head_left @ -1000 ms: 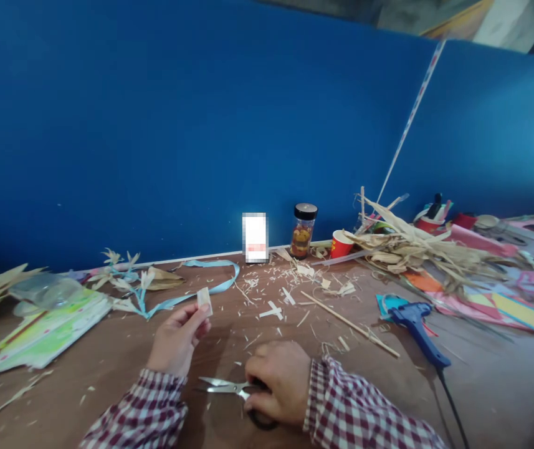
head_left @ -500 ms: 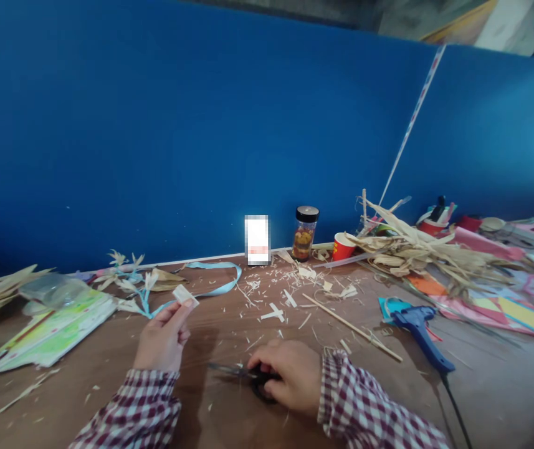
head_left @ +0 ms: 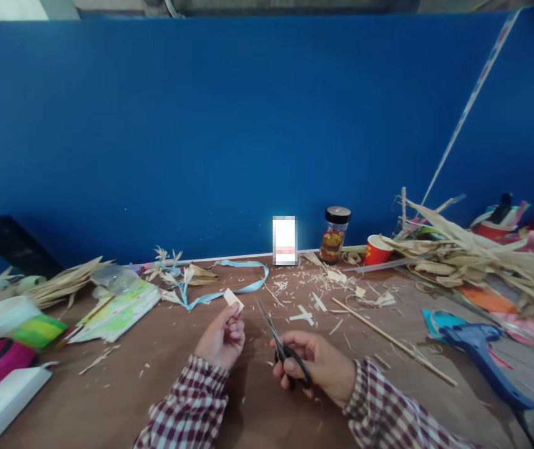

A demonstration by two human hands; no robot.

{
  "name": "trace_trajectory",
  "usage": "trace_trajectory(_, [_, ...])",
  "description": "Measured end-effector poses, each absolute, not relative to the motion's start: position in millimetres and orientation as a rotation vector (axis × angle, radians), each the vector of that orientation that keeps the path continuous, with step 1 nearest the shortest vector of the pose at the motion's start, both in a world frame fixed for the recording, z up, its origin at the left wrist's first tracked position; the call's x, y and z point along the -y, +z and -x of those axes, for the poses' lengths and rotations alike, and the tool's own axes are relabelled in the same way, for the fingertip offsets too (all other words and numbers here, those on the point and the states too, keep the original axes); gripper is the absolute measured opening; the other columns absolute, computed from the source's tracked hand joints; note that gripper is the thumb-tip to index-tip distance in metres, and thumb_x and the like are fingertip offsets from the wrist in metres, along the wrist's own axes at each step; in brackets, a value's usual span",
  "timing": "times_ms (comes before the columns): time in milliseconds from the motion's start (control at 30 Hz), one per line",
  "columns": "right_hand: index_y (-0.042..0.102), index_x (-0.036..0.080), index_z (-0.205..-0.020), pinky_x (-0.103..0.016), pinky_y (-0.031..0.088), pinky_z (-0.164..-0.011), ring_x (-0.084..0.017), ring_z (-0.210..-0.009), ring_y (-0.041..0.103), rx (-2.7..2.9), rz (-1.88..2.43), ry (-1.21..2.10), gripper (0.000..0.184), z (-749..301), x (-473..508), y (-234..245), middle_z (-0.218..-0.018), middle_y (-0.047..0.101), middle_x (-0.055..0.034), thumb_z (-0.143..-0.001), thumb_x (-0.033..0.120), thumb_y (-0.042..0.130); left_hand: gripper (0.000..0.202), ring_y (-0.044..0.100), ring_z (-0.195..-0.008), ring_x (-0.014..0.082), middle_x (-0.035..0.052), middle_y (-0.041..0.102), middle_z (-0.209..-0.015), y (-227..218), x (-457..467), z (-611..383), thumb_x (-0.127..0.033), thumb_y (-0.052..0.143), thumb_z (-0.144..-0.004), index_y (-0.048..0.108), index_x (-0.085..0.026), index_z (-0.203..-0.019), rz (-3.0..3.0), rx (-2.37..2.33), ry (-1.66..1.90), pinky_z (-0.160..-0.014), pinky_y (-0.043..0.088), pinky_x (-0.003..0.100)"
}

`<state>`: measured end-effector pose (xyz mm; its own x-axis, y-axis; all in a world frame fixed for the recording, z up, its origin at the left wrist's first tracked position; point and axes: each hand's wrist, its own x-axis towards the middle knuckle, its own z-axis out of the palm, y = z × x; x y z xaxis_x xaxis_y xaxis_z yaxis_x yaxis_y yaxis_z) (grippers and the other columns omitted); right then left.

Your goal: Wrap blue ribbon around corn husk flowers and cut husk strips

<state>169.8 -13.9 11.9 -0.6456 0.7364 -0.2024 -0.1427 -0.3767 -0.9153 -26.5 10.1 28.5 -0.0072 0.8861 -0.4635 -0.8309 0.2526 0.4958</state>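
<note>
Between thumb and fingers, my left hand (head_left: 222, 338) pinches a small pale piece of husk or paper (head_left: 233, 300), which sticks up past the fingertips. My right hand (head_left: 316, 362) grips a pair of scissors (head_left: 273, 332) by its black handles, the blades pointing up and left, a short way right of the pale piece and apart from it. Beyond the hands, white cross-shaped cuttings (head_left: 303, 315) and many tiny scraps are scattered on the brown table (head_left: 257, 411). A light-blue ribbon (head_left: 252, 287) curves behind my left hand, near a husk flower with blue stems (head_left: 185, 288).
A jar with a black lid (head_left: 334, 236) and a red paper cup (head_left: 377, 250) stand by the blue partition (head_left: 201, 137). Dry husks (head_left: 472, 255), a thin stick (head_left: 395, 341) and a blue glue gun (head_left: 486, 358) lie rightward. A power strip (head_left: 7, 405) sits at left.
My right hand has lifted the scissors off the table, tilting their blades upward. My left hand still holds the pale piece, now nearer the scissors. The view has turned left.
</note>
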Motion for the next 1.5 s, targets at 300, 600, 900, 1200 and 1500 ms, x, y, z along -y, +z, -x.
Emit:
trace_trajectory(300, [0.055,0.011,-0.104,-0.011,0.039,-0.033,-0.008,-0.048,0.056,1.145,0.720,2.232,0.052,-169.8,17.9,8.5,-0.065,0.061,-0.0029,-0.068,0.046,0.067,0.015,0.036,-0.035,-0.0023,-0.0047,0.044,-0.058,24.7,-6.9,20.3,-0.011,0.043,-0.086,0.051,-0.011,-0.073,-0.053,-0.733,1.308,-0.030,0.033,0.006])
trace_trajectory(600, [0.055,0.010,-0.106,-0.011,0.039,-0.032,-0.007,-0.046,0.055,1.114,0.690,2.269,0.054,-172.3,16.8,9.4,-0.064,0.060,-0.0029,-0.068,0.047,0.066,0.010,0.036,-0.035,-0.0023,-0.0056,0.044,-0.056,24.7,-4.9,19.3,-0.009,0.048,-0.083,0.053,-0.011,-0.075,-0.124,-0.730,1.307,-0.030,0.033,0.005])
trace_trajectory(900, [0.055,0.009,-0.106,-0.011,0.037,-0.034,-0.008,-0.047,0.055,1.116,0.626,2.274,0.052,-174.9,15.3,8.0,-0.067,0.060,-0.0039,-0.071,0.048,0.064,0.008,0.037,-0.035,-0.0013,-0.0071,0.039,-0.053,27.3,-4.8,17.9,-0.007,0.054,-0.079,0.052,-0.012,-0.074,-0.153,-0.747,1.302,-0.030,0.032,0.006])
trace_trajectory(1200, [0.055,0.010,-0.105,-0.011,0.037,-0.033,-0.008,-0.048,0.055,1.105,0.592,2.297,0.051,-176.0,14.2,6.6,-0.067,0.060,-0.0042,-0.072,0.047,0.063,0.009,0.036,-0.035,-0.0014,-0.0067,0.040,-0.054,28.5,-4.4,18.1,-0.007,0.050,-0.081,0.051,-0.012,-0.073,-0.145,-0.751,1.299,-0.030,0.033,0.006])
trace_trajectory(1500, [0.055,0.011,-0.106,-0.011,0.037,-0.034,-0.007,-0.048,0.055,1.088,0.556,2.314,0.050,-177.3,12.1,7.2,-0.067,0.060,-0.0037,-0.073,0.048,0.061,0.009,0.038,-0.036,-0.0025,-0.0051,0.047,-0.061,28.2,-4.3,19.7,-0.004,0.052,-0.079,0.051,-0.012,-0.074,-0.152,-0.736,1.327,-0.030,0.033,0.005])
